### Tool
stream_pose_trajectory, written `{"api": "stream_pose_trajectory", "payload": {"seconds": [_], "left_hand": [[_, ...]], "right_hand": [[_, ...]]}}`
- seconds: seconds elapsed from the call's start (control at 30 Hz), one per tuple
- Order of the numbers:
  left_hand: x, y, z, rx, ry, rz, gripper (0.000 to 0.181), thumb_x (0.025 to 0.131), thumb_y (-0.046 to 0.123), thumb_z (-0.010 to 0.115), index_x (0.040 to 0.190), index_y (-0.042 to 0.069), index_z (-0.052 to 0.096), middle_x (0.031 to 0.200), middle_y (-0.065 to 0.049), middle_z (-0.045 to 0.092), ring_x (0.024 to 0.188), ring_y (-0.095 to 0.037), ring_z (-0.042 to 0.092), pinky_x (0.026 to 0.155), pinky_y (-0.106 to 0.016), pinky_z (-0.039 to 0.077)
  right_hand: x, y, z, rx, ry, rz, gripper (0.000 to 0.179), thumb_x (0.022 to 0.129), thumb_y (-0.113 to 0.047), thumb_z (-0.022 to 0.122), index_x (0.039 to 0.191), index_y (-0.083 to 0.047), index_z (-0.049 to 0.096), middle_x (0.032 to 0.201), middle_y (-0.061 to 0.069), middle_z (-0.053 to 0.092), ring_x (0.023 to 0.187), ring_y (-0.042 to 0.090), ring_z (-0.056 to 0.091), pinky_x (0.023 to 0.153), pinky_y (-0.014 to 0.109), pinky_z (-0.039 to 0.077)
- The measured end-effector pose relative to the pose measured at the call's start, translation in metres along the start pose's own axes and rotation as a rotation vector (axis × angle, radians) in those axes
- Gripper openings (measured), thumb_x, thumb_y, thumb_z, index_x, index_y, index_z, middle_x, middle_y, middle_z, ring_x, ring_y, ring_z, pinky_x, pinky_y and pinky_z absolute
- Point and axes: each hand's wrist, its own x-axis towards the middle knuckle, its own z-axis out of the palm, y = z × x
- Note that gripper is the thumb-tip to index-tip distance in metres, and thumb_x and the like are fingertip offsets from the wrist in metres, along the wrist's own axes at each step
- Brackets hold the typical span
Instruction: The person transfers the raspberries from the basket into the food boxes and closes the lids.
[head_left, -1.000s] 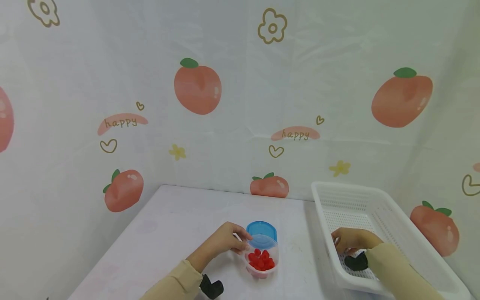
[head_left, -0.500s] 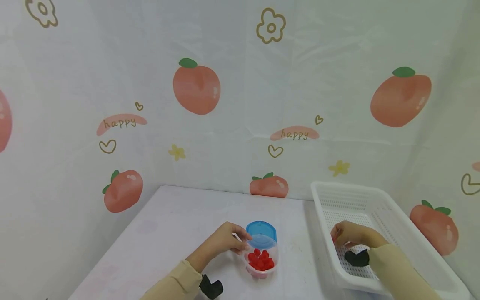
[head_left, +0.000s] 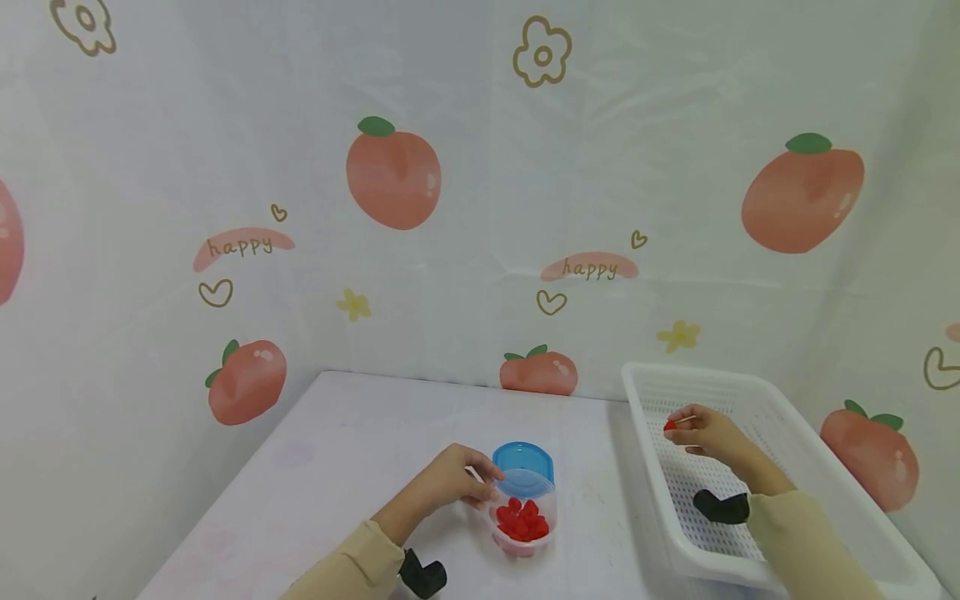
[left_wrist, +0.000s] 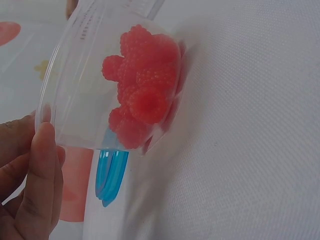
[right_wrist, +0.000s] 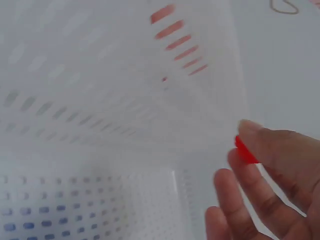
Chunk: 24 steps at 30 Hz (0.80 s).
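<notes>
My left hand (head_left: 461,479) pinches the rim of a clear plastic tub (left_wrist: 80,112) between thumb and fingers, as the left wrist view shows. Several red raspberries (head_left: 522,523) lie heaped at the bottom of the tub, which stands upright on the table. Over the white basket (head_left: 654,471), my right hand (head_left: 708,437) holds one red raspberry (right_wrist: 245,151) between thumb and index finger. The other fingers of that hand are spread and loosely bent. Just behind the tub lies a blue lid (head_left: 523,455), partly covered by the tub's clear rim.
The basket has tall perforated walls and stands at the table's right side. Its left wall lies between my right hand and the tub. A white cloth (head_left: 465,317) printed with fruit hangs behind the white table (head_left: 375,425).
My right hand has risen from low in the basket and moved farther back, and the raspberry in its fingertips now shows plainly. My left hand and the tub have stayed in place.
</notes>
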Motion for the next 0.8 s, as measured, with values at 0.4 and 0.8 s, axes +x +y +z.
{"api": "stream_pose_trajectory", "payload": {"seconds": [0.4,0.8], "left_hand": [[-0.001,0.001,-0.001,0.004,-0.005,0.003,0.02,0.079,0.006,0.078,0.098,0.001,0.073,0.079,-0.005,0.063,0.063,-0.014,0.061,0.061,-0.027,0.059],[-0.001,0.0,0.0,0.014,0.002,0.001,0.02,0.079,0.006,0.078,0.098,0.002,0.073,0.079,-0.005,0.063,0.063,-0.015,0.061,0.061,-0.028,0.059]], "right_hand": [[-0.009,-0.033,0.004,0.195,0.229,-0.159,0.031,0.094,-0.018,0.063,0.116,0.0,0.051,0.09,-0.013,0.061,0.082,-0.003,0.062,0.074,0.014,0.054],[-0.025,-0.077,0.038,0.567,0.211,-0.374,0.023,0.092,0.002,0.061,0.104,-0.017,0.06,0.092,-0.008,0.063,0.083,0.005,0.063,0.076,0.016,0.056]]}}
